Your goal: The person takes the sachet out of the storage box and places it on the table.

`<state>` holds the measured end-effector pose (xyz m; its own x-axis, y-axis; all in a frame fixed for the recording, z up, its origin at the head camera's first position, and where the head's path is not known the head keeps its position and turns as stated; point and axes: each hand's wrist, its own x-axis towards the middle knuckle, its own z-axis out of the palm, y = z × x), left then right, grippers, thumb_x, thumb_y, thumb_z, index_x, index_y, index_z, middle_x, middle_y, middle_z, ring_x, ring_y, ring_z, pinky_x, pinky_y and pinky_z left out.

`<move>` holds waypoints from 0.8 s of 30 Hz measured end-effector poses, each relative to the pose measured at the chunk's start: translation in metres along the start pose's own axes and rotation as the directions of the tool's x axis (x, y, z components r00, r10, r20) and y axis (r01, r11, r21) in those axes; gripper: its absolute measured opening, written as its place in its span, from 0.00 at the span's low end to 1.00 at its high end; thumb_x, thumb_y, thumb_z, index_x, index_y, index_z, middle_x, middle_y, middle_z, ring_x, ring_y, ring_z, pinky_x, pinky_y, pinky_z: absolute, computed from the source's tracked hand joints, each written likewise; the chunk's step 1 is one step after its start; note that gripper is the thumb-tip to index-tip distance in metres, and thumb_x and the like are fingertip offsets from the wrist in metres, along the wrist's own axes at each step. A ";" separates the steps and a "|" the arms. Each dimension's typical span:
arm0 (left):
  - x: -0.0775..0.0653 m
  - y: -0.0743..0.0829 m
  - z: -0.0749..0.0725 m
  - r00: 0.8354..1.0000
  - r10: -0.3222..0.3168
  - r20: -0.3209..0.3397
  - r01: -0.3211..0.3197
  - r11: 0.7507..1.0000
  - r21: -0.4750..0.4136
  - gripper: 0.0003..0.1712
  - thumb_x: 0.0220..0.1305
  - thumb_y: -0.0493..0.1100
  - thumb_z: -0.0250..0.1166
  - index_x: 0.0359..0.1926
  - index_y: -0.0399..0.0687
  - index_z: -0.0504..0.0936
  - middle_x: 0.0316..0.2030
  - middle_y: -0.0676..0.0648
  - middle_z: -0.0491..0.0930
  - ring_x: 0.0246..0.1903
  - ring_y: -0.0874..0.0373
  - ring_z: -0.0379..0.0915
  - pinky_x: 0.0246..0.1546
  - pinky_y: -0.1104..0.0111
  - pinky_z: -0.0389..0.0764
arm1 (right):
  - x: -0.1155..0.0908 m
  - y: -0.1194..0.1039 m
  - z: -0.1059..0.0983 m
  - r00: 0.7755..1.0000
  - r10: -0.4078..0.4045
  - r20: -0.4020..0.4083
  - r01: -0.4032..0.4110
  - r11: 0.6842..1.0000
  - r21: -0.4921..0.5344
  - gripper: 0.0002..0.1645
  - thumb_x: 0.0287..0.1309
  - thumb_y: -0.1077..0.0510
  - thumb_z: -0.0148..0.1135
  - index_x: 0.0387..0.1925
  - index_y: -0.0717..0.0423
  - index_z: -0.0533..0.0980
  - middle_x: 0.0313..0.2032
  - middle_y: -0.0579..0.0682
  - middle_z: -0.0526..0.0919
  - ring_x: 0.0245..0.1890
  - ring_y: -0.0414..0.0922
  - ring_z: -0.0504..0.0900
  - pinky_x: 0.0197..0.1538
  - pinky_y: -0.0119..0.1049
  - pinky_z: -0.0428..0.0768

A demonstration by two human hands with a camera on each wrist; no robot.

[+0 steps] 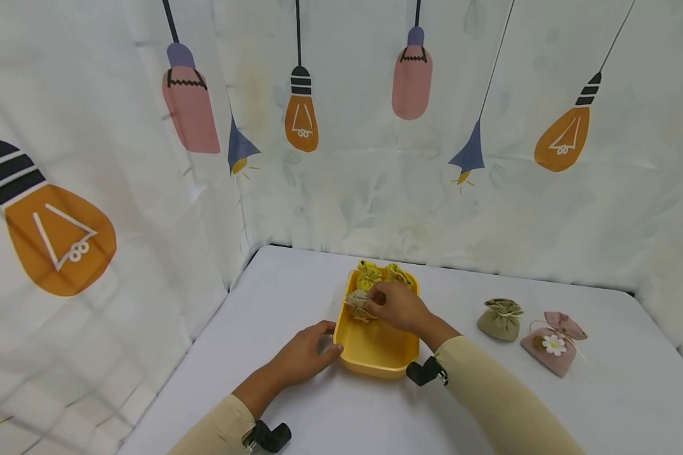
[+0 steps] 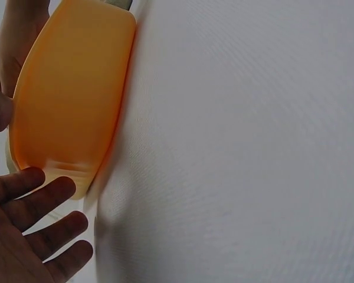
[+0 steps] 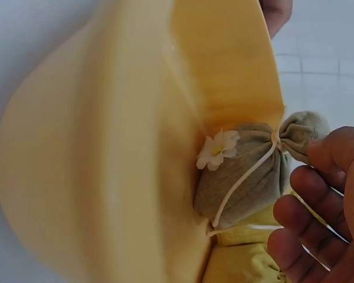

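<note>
A yellow plastic tray [image 1: 375, 347] stands on the table. My right hand [image 1: 398, 306] reaches into it and pinches the gathered top of a grey-green drawstring pouch [image 3: 245, 177] between thumb and forefinger. That pouch bears a white flower and a pale cord, and its body sits inside the tray. Two yellow pouches, one at the back left [image 1: 368, 275] and one at the back right [image 1: 398, 274], lie beyond it. At the tray's left side is my left hand [image 1: 304, 355], its thumb at the rim and its fingers [image 2: 41, 203] spread, fairly straight, by the outer wall.
To the right of the tray lie an olive-green pouch [image 1: 500, 321] and a pink pouch [image 1: 554, 344] with a white flower. A white cloth covers the table [image 1: 461, 404]. Behind and to the left hangs a curtain [image 1: 353, 189] printed with lamps.
</note>
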<state>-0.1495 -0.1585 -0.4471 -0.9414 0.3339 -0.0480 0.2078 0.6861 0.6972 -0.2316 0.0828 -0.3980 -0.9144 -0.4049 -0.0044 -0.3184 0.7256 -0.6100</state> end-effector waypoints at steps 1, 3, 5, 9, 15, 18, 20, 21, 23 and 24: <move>0.000 0.000 0.000 1.000 0.001 0.000 -0.001 1.000 0.000 0.29 0.74 0.57 0.62 0.68 0.48 0.72 0.64 0.49 0.76 0.68 0.47 0.67 0.67 0.44 0.67 | -0.001 0.000 -0.001 1.000 0.001 -0.005 -0.001 1.000 -0.004 0.09 0.66 0.50 0.69 0.42 0.49 0.81 0.34 0.40 0.81 0.35 0.41 0.78 0.41 0.36 0.82; 0.001 0.000 0.000 1.000 0.001 -0.002 -0.001 1.000 0.001 0.29 0.74 0.57 0.62 0.68 0.48 0.72 0.63 0.49 0.76 0.68 0.47 0.67 0.68 0.44 0.66 | -0.002 -0.001 -0.005 1.000 0.001 -0.018 -0.002 1.000 -0.011 0.08 0.67 0.50 0.68 0.42 0.48 0.82 0.35 0.40 0.81 0.35 0.41 0.79 0.41 0.37 0.82; 0.001 0.000 0.001 1.000 -0.002 -0.004 0.002 1.000 0.003 0.29 0.74 0.57 0.62 0.68 0.48 0.72 0.64 0.49 0.76 0.68 0.48 0.67 0.68 0.44 0.66 | -0.002 -0.001 -0.007 0.999 0.003 -0.034 -0.003 1.000 -0.017 0.08 0.67 0.49 0.68 0.42 0.47 0.82 0.35 0.40 0.81 0.36 0.40 0.79 0.42 0.38 0.82; 0.001 0.000 0.001 1.000 -0.016 -0.007 0.016 1.000 0.012 0.30 0.73 0.58 0.62 0.68 0.49 0.72 0.64 0.49 0.76 0.68 0.47 0.67 0.68 0.44 0.66 | -0.005 0.002 -0.011 0.998 0.001 -0.064 -0.003 1.000 -0.019 0.08 0.67 0.49 0.67 0.43 0.47 0.82 0.36 0.40 0.82 0.36 0.40 0.79 0.42 0.38 0.82; 0.000 0.000 0.002 1.000 -0.016 -0.014 0.016 1.000 0.017 0.30 0.73 0.57 0.62 0.68 0.48 0.72 0.64 0.49 0.76 0.68 0.46 0.67 0.67 0.44 0.66 | -0.009 0.009 -0.017 0.995 -0.001 -0.098 0.001 1.000 -0.005 0.07 0.68 0.49 0.67 0.40 0.46 0.82 0.35 0.40 0.82 0.35 0.41 0.79 0.39 0.37 0.82; 0.000 0.000 0.002 1.000 -0.013 -0.015 0.013 1.000 0.018 0.29 0.73 0.57 0.62 0.68 0.48 0.72 0.63 0.49 0.76 0.68 0.46 0.67 0.67 0.44 0.67 | -0.011 0.011 -0.020 0.995 0.010 -0.099 -0.010 1.000 -0.001 0.06 0.68 0.49 0.67 0.40 0.45 0.82 0.35 0.40 0.82 0.36 0.41 0.79 0.39 0.37 0.82; 0.000 0.000 0.002 1.000 -0.014 -0.016 0.014 1.000 0.021 0.30 0.73 0.57 0.62 0.68 0.48 0.72 0.63 0.49 0.76 0.68 0.46 0.67 0.67 0.43 0.67 | -0.014 0.012 -0.023 0.995 0.012 -0.099 -0.013 1.000 -0.002 0.06 0.68 0.49 0.67 0.40 0.45 0.83 0.35 0.40 0.82 0.36 0.41 0.79 0.39 0.38 0.82; 0.000 0.000 0.002 1.000 -0.014 -0.016 0.014 1.000 0.022 0.30 0.73 0.57 0.62 0.68 0.48 0.72 0.63 0.49 0.76 0.68 0.46 0.67 0.67 0.43 0.67 | -0.015 0.013 -0.025 0.995 0.011 -0.102 -0.012 1.000 -0.004 0.06 0.68 0.49 0.67 0.40 0.45 0.83 0.35 0.40 0.82 0.36 0.41 0.79 0.39 0.38 0.82; 0.000 0.000 0.002 1.000 -0.015 -0.015 0.015 1.000 0.021 0.30 0.73 0.57 0.62 0.68 0.48 0.72 0.63 0.49 0.76 0.68 0.47 0.67 0.67 0.43 0.67 | -0.018 0.014 -0.027 0.994 0.006 -0.110 -0.007 1.000 -0.009 0.05 0.68 0.49 0.67 0.39 0.44 0.83 0.34 0.40 0.82 0.36 0.41 0.80 0.38 0.38 0.82; 0.000 0.000 0.001 1.000 -0.016 -0.015 0.017 1.000 0.022 0.30 0.73 0.57 0.62 0.68 0.49 0.72 0.63 0.49 0.76 0.68 0.47 0.67 0.67 0.43 0.67 | -0.019 0.015 -0.029 0.993 0.003 -0.114 -0.004 1.000 -0.010 0.05 0.68 0.49 0.67 0.39 0.45 0.83 0.34 0.40 0.82 0.35 0.41 0.80 0.38 0.37 0.81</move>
<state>-0.1493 -0.1576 -0.4479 -0.9485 0.3131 -0.0488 0.1978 0.7053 0.6807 -0.2261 0.1175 -0.3843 -0.9378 -0.3368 0.0843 -0.3174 0.7328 -0.6018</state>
